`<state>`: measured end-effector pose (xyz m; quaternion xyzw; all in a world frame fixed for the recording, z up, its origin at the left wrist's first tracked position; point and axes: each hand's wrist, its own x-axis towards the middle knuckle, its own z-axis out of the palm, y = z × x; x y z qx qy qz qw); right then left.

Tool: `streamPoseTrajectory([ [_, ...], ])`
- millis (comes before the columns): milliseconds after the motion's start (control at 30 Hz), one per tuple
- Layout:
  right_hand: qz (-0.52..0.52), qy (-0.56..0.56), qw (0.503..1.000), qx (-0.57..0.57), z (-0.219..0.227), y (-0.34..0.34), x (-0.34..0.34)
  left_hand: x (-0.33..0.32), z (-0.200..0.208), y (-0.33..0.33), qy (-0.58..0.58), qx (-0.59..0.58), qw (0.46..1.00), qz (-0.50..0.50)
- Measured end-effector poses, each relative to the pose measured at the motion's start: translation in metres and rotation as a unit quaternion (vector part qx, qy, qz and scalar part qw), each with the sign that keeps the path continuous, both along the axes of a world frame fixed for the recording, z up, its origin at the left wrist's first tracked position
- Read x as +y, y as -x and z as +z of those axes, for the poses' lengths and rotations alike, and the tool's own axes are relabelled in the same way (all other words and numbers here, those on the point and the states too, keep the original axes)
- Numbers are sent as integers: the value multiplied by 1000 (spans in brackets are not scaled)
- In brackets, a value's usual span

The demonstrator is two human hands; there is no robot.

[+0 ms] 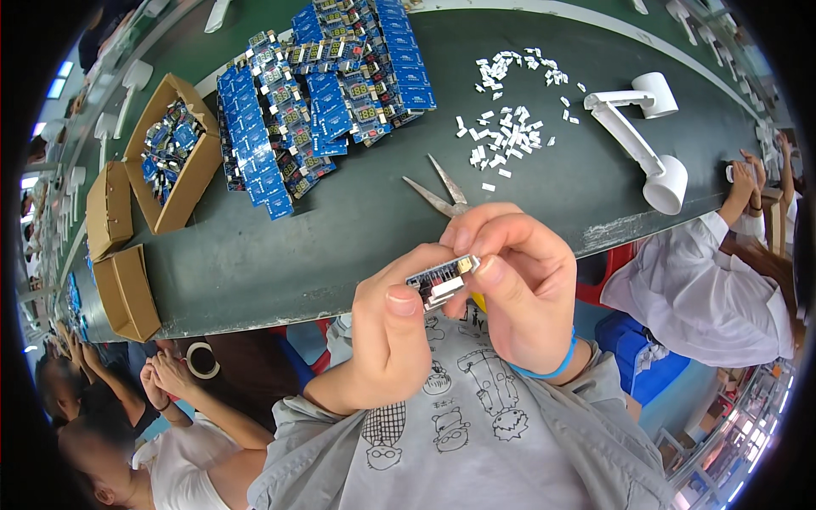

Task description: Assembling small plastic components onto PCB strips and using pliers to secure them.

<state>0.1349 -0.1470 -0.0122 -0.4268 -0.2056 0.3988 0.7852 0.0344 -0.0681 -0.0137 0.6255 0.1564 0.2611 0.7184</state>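
Observation:
My left hand (387, 327) pinches a small circuit board (435, 282) by its left end, just in front of my chest. The board is tilted and shows dark parts, a white connector and a cream-coloured connector. My right hand (525, 285) is closed at the board's right end, thumb and forefinger on a small white plastic piece (475, 262) touching the cream connector. Just beyond my hands lie needle-nose pliers (449, 204) with their jaws apart; the hands hide the rest. Farther off, small white plastic pieces (508, 140) are scattered in two loose groups.
Blue circuit-board panels (327, 106) with digit displays are piled at the far left. Next to them a cardboard box (191, 183) holds loose boards; two more cardboard boxes (127, 293) stand nearer. A white jointed lamp-like arm (633, 140) lies right. People sit on both sides.

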Motion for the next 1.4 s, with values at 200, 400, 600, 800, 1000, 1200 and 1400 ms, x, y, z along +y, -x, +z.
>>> streamPoseTrajectory([
  [200, -9, 23, 999, -48, 0, -5, -3, -5, -2, 1, 17, 34, 999, 3],
  [400, -13, 198, 920, -338, -4, -50, -17, 6, -3, 3, 109, 11, 988, -112],
  [600, -112, 338, 783, -510, -24, -71, -11, 13, -11, 5, 295, -36, 955, -11],
  [800, -121, 351, 744, -555, -32, -76, -5, 13, -6, 1, 365, -5, 931, 13],
  [1000, -98, 363, 799, -469, -20, -89, -21, 16, -3, 1, 369, 2, 930, 11],
  [1200, 28, 257, 752, -606, -20, -108, -19, 15, -4, 1, 397, -11, 918, -17],
  [1400, 89, 190, 724, -657, -19, -121, -9, 15, -10, 7, 376, -34, 926, -26],
])
